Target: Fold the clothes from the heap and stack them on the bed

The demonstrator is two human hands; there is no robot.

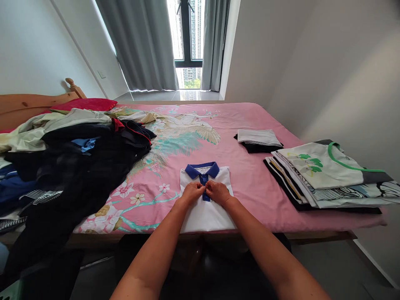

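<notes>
A white polo shirt [204,216] with a blue collar lies folded, front side up, at the near edge of the bed. Both hands meet at its blue button placket, just below the collar. My left hand [193,191] pinches the placket from the left, its fingers closed. From the other side my right hand [218,191] grips the same placket, with fingertips almost touching those of the left. Any button between the fingers is hidden.
A loose heap of dark and pale clothes [90,162] covers the bed's left side. At the right stands a folded stack of shirts [328,175], with a smaller folded pile [259,138] behind it. The pink floral bedsheet [237,116] spreads underneath.
</notes>
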